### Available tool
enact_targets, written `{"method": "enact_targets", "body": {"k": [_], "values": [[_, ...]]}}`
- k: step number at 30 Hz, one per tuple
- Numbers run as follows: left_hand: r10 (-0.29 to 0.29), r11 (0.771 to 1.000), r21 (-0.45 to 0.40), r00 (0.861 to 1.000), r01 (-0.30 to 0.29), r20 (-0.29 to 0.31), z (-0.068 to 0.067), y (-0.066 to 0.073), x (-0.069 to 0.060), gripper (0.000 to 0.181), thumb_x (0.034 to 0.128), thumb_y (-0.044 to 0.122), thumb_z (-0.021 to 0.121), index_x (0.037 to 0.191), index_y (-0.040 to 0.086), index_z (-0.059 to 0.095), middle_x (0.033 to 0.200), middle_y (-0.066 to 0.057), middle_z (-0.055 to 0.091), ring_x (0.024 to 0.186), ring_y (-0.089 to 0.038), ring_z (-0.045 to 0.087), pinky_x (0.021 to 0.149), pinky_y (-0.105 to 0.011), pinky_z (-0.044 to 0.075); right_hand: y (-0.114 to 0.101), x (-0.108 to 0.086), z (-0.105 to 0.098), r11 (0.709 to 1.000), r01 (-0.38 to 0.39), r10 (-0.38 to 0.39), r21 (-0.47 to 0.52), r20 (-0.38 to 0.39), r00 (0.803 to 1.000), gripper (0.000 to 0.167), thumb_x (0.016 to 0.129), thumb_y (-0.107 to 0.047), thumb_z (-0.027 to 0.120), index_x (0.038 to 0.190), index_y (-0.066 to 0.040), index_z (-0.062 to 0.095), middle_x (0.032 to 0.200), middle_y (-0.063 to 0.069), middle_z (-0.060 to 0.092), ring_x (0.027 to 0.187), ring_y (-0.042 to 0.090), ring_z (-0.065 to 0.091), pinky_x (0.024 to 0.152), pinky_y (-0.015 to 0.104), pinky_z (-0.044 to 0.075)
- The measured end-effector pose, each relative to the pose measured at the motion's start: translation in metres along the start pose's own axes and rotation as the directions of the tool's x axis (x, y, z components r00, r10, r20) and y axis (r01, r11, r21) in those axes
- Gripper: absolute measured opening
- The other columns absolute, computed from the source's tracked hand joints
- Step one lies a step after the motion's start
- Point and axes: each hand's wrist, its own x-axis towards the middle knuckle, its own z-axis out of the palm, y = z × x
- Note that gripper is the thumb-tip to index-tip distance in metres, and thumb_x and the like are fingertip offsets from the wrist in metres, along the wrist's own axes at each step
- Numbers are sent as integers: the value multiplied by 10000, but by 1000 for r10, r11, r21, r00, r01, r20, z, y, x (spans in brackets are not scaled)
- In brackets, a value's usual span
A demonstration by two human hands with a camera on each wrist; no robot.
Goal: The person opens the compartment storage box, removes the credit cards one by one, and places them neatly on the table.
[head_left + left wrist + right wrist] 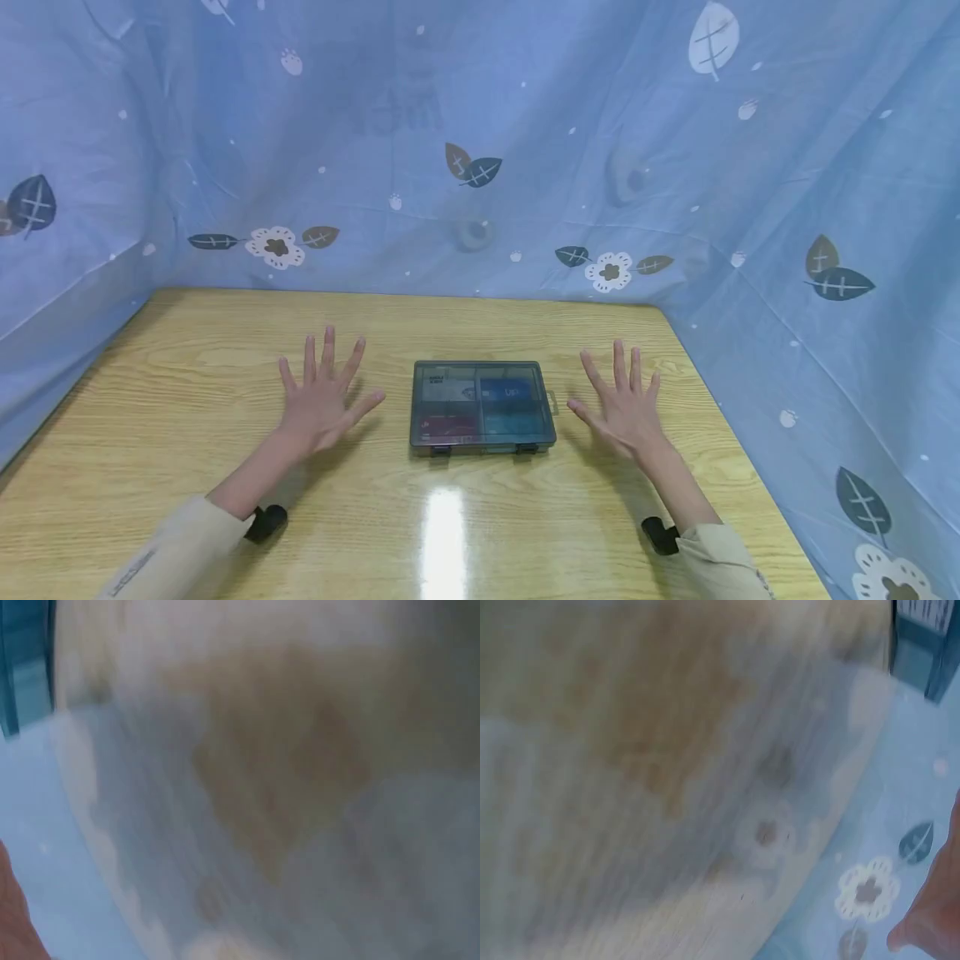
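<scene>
Wood-grain table (pixel 172 417) under my left hand (pixel 315 410) and right hand (pixel 627 410); blue leaf-print cloth (pixel 360 183) beyond. Fingers splayed wide; lidded case (pixel 482 407) between.

Honestly, there's not much we can read here. In the flat, smoky-clear plastic rectangular box (pixel 483 450), the blue rectangular card (pixel 521 402) at the box's far right carries short pale lettering that seems to start with "U"; the rest beats us. The pale grey card (pixel 447 392) at the box's far left has small dark print in two lines, too blurry for us. The dark red card (pixel 447 427) at its near left shows a tiny pale mark. The beige fabric sleeve (pixel 168 546), left of the box, has dark lettering we can't make out.
</scene>
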Motion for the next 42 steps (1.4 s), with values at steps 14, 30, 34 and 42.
{"method": "enact_targets", "body": {"k": [14, 30, 34, 42], "values": [[179, 813, -570, 983, -120, 49, 0, 50, -20, 161, 944, 223, 622, 973, 76, 681, 933, -36, 676, 868, -197, 632, 768, -322, 535, -30, -7, 5, 790, 519, -535, 325, -47, 844, 512, 933, -280, 631, 1412, -155, 498, 1550, 159, 252, 1416, 359, 209, 1011, 575, 360], [223, 234, -768, 736, 596, 640, 9, 85, -35, 395, 1013, 225, 480, 1067, -148, 599, 911, -130, 702, 764, -124, 680, 742, -242, 554, -24, -2, 11, 713, 588, -585, 382, -138, 799, 424, 804, -134, 773, 1207, -54, 666, 1302, 129, 570, 1172, 285, 486, 892, 487, 450], [248, 55, -751, 719, 659, 649, 21, 94, -41, 400, 1031, 231, 443, 1182, -135, 501, 992, -124, 691, 885, -167, 688, 839, -278, 532, -24, -5, 12, 700, 577, -575, 421, -147, 805, 438, 794, -76, 769, 1214, -25, 656, 1306, 158, 570, 1164, 304, 528, 859, 466, 491], [237, -211, -717, 746, 664, 622, 29, 104, -45, 459, 1053, 224, 383, 1286, -170, 354, 1079, -133, 619, 1031, -192, 634, 957, -290, 464, -27, -8, 17, 617, 442, -508, 651, -100, 856, 402, 820, 20, 723, 1206, 72, 624, 1324, 234, 530, 1021, 303, 638, 718, 318, 568]]}}
